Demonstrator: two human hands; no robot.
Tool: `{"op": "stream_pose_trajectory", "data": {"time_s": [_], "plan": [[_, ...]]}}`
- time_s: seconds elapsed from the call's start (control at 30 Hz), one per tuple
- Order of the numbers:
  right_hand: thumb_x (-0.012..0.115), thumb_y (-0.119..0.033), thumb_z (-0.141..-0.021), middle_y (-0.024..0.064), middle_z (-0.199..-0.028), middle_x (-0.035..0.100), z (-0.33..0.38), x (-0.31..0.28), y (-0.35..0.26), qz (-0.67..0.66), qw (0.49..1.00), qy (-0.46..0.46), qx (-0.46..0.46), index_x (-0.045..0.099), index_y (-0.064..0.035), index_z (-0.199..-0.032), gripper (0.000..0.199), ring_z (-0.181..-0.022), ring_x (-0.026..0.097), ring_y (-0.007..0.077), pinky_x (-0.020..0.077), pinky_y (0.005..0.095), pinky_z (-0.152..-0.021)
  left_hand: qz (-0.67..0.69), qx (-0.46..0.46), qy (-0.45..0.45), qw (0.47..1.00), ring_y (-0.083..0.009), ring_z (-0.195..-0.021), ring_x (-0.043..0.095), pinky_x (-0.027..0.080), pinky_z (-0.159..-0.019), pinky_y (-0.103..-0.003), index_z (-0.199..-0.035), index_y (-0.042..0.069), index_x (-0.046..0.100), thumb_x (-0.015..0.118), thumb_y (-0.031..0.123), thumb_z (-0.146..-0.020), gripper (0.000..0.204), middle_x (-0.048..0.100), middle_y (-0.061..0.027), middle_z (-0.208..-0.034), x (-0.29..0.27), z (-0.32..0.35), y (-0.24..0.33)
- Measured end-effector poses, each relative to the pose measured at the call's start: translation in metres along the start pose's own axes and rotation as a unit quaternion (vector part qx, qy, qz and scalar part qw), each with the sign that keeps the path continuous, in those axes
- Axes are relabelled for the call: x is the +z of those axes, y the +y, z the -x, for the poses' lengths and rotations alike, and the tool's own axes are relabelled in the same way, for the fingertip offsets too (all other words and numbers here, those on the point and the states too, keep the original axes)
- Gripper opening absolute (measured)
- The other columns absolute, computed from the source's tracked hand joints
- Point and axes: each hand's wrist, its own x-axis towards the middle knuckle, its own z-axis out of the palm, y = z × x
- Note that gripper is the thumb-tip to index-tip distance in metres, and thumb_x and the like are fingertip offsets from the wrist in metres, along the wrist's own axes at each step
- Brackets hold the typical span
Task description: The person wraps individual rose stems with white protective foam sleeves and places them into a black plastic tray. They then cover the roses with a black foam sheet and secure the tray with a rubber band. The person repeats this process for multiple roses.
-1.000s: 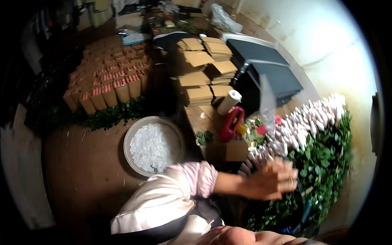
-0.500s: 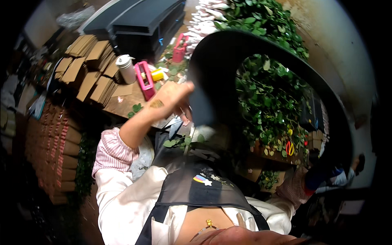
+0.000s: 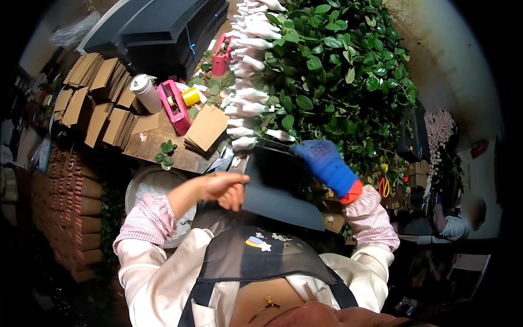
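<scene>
I hold a dark grey flat sheet [image 3: 278, 188] in front of my chest with both hands. My left hand [image 3: 224, 188] is bare and grips the sheet's left edge. My right hand [image 3: 326, 163] wears a blue glove with an orange cuff and holds the sheet's upper right edge. Just beyond the sheet stands a row of white-wrapped flower stems [image 3: 248, 92] against a mass of green leaves [image 3: 338, 71]. I wear a dark apron over a pale shirt with pink striped cuffs.
A wooden table [image 3: 163, 150] carries a stack of brown cards [image 3: 206, 128], a pink tape dispenser [image 3: 175, 106], a white cup [image 3: 146, 92] and folded cardboard [image 3: 90, 103]. Dark sheets [image 3: 163, 27] are stacked behind. A white-filled basin [image 3: 152, 185] sits below. Another person [image 3: 455, 220] sits at the right.
My view has settled lower. The large dark sheet that curved over my head has come down before my chest, and my gloved right hand now shows on its upper edge.
</scene>
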Motion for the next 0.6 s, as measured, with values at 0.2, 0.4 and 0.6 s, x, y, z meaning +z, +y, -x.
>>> {"op": "stream_pose_trajectory", "data": {"time_s": [0.2, 0.4, 0.6], "plan": [[0.072, -0.030, -0.086, 0.0056, -0.093, 0.065, -0.026, 0.017, -0.007, 0.002, 0.998, -0.046, 0.050, 0.065, -0.0155, -0.108, 0.028, -0.085, 0.066, 0.0263, 0.0538, 0.0412, -0.071, -0.756, 0.122, 0.263, 0.587, -0.0327, -0.091, 0.071, 0.057, -0.077, -0.046, -0.108, 0.004, 0.069, 0.068, 0.033, -0.091, 0.034, 0.073, -0.0179, -0.097, -0.029, -0.069, 0.009], [0.076, -0.026, -0.084, 0.0068, -0.109, 0.069, -0.017, 0.015, -0.005, -0.097, 0.990, 0.068, 0.082, 0.066, -0.0145, -0.117, 0.036, -0.098, 0.068, 0.0268, 0.0544, 0.0434, -0.082, -0.759, 0.396, 0.249, 0.452, -0.0265, -0.146, 0.038, 0.026, -0.121, -0.046, -0.152, 0.002, 0.038, 0.052, 0.066, -0.091, 0.090, 0.045, -0.0179, -0.154, -0.029, -0.150, -0.017], [0.081, -0.030, -0.081, 0.0086, -0.123, 0.068, 0.008, -0.014, -0.008, -0.207, 0.970, 0.094, 0.092, 0.064, -0.0097, -0.127, 0.053, -0.107, 0.067, 0.0299, 0.0537, 0.0420, -0.090, -0.759, 0.346, 0.236, 0.498, -0.0260, -0.152, 0.026, 0.014, -0.124, -0.046, -0.155, 0.002, 0.034, 0.048, 0.073, -0.088, 0.099, 0.031, -0.0167, -0.163, -0.032, -0.154, -0.021]]}}
